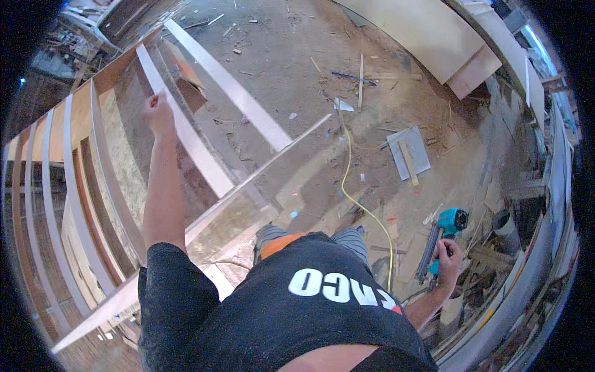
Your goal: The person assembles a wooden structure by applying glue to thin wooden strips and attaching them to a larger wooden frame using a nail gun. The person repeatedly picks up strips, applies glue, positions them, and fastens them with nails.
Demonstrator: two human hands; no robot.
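My right hand is wrapped round the handle of a teal and black nail gun, held out to my right above the floor. Stretched forward, my left arm brings my left hand to the edge of a pale wooden slat. Its fingers are curled closed; what they hold, if anything, is hidden. The slat belongs to a large wooden frame with several parallel slats, spreading across my left side. Another slat lies to the right of the one by my hand.
A yellow hose runs along the littered floor. A grey square board with a wood strip on it lies ahead right. Large sheets stand at the far right. Pipes and scraps crowd the right side.
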